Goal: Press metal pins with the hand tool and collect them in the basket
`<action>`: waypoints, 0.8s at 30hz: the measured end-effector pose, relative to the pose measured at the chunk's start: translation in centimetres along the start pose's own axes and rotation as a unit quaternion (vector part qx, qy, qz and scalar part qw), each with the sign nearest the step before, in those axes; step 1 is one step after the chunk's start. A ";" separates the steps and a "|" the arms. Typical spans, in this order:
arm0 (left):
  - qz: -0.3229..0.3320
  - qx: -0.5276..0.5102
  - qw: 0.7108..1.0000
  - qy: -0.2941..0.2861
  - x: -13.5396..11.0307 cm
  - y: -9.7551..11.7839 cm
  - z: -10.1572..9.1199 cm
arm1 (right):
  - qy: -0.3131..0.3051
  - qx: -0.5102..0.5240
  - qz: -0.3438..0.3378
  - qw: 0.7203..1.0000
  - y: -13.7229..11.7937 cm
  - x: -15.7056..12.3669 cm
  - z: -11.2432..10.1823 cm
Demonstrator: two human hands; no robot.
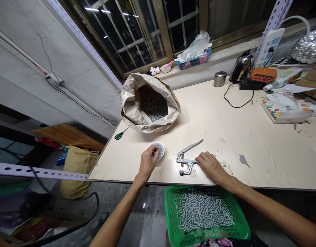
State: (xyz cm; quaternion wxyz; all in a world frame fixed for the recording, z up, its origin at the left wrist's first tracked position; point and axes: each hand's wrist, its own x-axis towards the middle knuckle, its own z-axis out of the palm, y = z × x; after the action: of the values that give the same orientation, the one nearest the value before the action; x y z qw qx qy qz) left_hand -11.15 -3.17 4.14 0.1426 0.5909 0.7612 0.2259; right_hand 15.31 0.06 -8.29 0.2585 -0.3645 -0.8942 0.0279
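My left hand (148,161) reaches into a small white dish (159,148) of tiny metal parts, fingers pinched together at its rim; what they hold is too small to see. My right hand (210,164) rests on the table with its fingers closed on the lower handle of silver hand pliers (187,160), which lie flat with the upper handle pointing up and right. Below the table edge, in front of me, a green plastic basket (170,219) holds several small grey metal tubes (203,209).
A large open paper sack (127,103) of dark small parts stands behind the dish. Green-handled scissors (120,135) lie at the table's left edge. A kettle (241,67), metal cup (220,78), orange device (263,74), cable and packages crowd the far right.
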 end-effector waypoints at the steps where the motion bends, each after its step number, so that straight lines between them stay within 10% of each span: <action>1: -0.018 -0.062 0.998 -0.022 -0.7 0.6 0.4 | -0.001 0.002 -0.001 1.000 0.0 0.0 -0.1; 11: -0.189 -0.279 0.930 -0.146 -3.8 1.4 7.4 | 0.000 -0.045 -0.041 0.998 -0.4 0.3 -1.1; 24: -0.207 -0.191 0.935 -0.214 -3.0 1.8 7.4 | 0.001 -0.045 -0.035 0.998 -0.3 0.5 -0.9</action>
State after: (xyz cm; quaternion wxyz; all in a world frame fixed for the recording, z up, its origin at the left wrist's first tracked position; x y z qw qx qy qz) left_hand -5.30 -4.46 -1.46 0.4561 0.4161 0.7607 0.2006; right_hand 15.25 0.03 -7.18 0.2435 -0.3444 -0.9064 -0.0222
